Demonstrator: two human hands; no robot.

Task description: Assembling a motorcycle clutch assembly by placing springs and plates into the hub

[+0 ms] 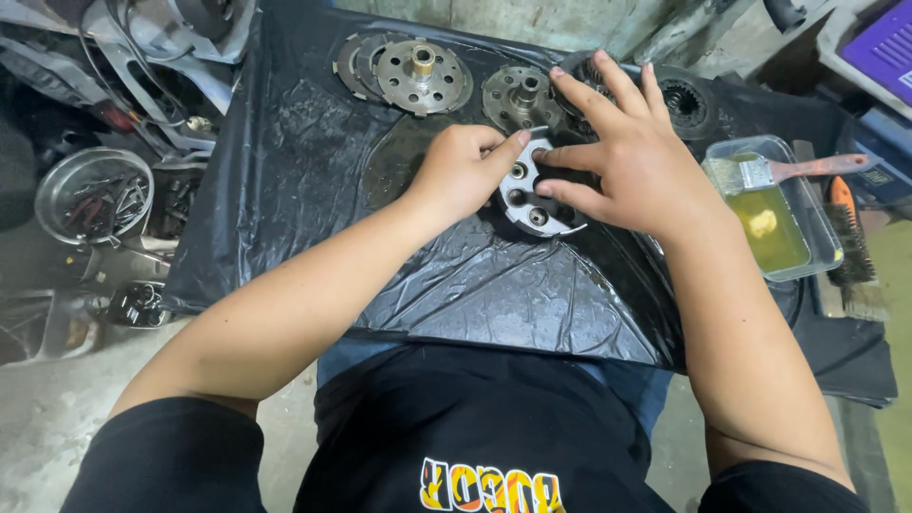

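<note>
A black plastic sheet, wrinkled and shiny, covers a low work surface, with a bare concrete floor around it and grimy engine parts piled at the upper left. On the sheet, a round silver metal plate with several small holes lies flat near the middle, just in front of the person. The left hand is curled at the plate's left edge, thumb and forefinger pinched together on its rim. The right hand lies over the plate's right side with fingers spread apart, two fingertips pressing on it and the others stretched toward the parts behind. Beyond the hands, a row of round metal discs runs along the far edge: a drilled disc with a brass hub, a smaller hub disc, and a dark toothed wheel partly hidden by the right hand. To the right, a clear plastic tub of yellow liquid holds a paintbrush laid across its rim, and a wire brush lies just beside it. At far left, a metal bowl of bolts and tools sits on the floor.
</note>
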